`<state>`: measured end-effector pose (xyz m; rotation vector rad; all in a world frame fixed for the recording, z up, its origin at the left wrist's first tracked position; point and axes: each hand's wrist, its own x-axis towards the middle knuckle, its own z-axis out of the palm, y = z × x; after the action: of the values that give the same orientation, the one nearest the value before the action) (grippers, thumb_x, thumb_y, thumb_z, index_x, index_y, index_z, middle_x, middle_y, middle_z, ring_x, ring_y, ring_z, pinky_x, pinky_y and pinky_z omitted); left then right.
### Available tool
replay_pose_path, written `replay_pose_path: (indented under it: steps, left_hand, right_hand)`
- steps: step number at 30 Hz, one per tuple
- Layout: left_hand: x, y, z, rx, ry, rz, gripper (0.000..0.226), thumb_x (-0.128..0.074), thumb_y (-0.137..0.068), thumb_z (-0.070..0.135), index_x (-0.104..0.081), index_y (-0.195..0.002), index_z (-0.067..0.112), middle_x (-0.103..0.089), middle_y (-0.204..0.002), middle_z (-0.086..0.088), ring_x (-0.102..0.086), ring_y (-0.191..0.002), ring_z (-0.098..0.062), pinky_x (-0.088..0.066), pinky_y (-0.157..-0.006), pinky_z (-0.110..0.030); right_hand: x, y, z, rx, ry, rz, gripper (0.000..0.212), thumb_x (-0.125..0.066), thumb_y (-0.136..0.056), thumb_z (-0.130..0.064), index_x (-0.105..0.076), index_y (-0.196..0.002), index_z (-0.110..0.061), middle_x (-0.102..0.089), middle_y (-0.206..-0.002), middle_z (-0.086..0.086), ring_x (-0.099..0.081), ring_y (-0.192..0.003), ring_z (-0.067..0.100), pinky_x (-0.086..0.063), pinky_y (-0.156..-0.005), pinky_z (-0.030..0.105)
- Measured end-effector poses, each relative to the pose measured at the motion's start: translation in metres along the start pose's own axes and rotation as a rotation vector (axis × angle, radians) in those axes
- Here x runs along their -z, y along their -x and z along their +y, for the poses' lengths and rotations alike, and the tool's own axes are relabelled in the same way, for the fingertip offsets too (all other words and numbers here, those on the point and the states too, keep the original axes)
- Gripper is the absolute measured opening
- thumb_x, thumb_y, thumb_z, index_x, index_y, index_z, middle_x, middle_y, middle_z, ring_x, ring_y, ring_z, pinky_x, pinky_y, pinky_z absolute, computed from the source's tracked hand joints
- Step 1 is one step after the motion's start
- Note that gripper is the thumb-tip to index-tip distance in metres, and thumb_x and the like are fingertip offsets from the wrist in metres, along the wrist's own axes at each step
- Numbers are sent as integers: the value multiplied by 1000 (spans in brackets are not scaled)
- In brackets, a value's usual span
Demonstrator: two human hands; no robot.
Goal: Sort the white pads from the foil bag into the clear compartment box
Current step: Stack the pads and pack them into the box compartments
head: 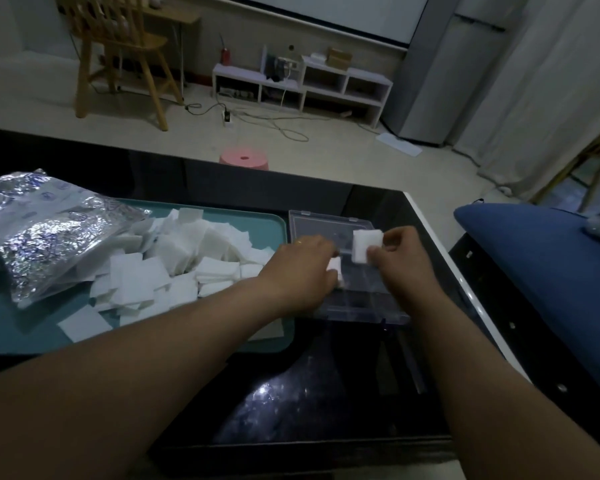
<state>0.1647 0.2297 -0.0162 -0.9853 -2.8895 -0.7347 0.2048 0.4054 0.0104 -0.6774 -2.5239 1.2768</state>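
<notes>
right hand (400,252): pinches white pad (367,245) over clear box (347,271)
left hand (303,268): grips second pad (336,268)
tray (0,327): loose pads (174,268), foil bag (45,237)

Black glossy desk (309,403), white edge on its right side; the surface reflects light near us. We note a teal plastic tray (14,327) with rounded corners lying flat on the desk's left half. Beyond the far desk edge, on the pale floor: a round pink plastic stool (244,160), partly hidden by the desk. Further back, a light wooden slat-back chair (118,46) at left and a low white open shelf unit (302,84) against the wall. A brown cardboard box (340,57) sits on the shelf top; a red canister (226,56) stands at its left end. A white power strip (227,117) with trailing cables lies on the floor. A blue cushion (534,258) is right of the desk; a white curtain (551,81) hangs behind it.
</notes>
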Motion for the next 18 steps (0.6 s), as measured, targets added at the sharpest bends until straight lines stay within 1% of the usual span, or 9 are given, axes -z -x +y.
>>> replay_pose_path:
  steps: [2, 4, 5, 8, 11, 15, 18]
  left_hand:
    - [-8, -7, 1, -64, -161, -63, 38, -49, -98, 39, -61, -129, 22, -62, -133, -4, -56, -123, -27, -41, -105, -44]
    - [-17, -9, -3, -87, -238, -89, 33, -46, -96, 41, -63, -118, 23, -64, -124, -2, -59, -117, -26, -38, -105, -44]
    - [-20, -9, -6, -89, -258, -93, 32, -45, -96, 42, -63, -115, 23, -64, -121, -1, -59, -115, -25, -37, -106, -44]
    - [-26, -9, -11, -95, -271, -88, 38, -41, -94, 44, -61, -118, 23, -62, -121, 0, -58, -115, -24, -33, -107, -43]
    - [-26, -10, -12, -91, -263, -82, 39, -41, -94, 45, -61, -120, 24, -61, -123, 1, -58, -116, -23, -32, -110, -43]
    - [-28, -9, -11, -90, -253, -69, 36, -44, -96, 43, -61, -120, 23, -61, -124, 0, -58, -116, -24, -31, -110, -43]
    - [-29, -9, -11, -91, -245, -68, 35, -44, -96, 43, -61, -120, 23, -61, -124, 0, -57, -116, -24, -32, -111, -44]
  right_hand:
    - [-5, -6, 10, 15, 97, -26, 29, -64, -99, -19, -51, -124, -21, -60, -115, 2, -63, -99, 22, -59, -90, 49]
    - [-11, -11, 16, 35, 212, -50, 23, -62, -98, -24, -51, -118, -25, -63, -105, 0, -65, -95, 23, -57, -90, 53]
    - [-13, -13, 18, 41, 268, -61, 20, -61, -97, -26, -51, -114, -27, -64, -103, -1, -66, -94, 24, -56, -92, 54]
    - [-19, -19, 24, 29, 400, -84, 14, -59, -98, -29, -50, -107, -32, -62, -103, -4, -64, -102, 23, -49, -102, 53]
    - [-20, -23, 25, 22, 455, -80, 12, -59, -98, -27, -51, -107, -31, -65, -105, -2, -64, -105, 24, -46, -106, 53]
    - [-22, -25, 25, 2, 532, -71, 14, -59, -97, -25, -55, -110, -25, -66, -102, -1, -64, -100, 23, -42, -105, 51]
    - [-24, -24, 23, -22, 548, -55, 25, -63, -91, -24, -56, -114, -20, -66, -106, 3, -64, -101, 26, -47, -100, 51]
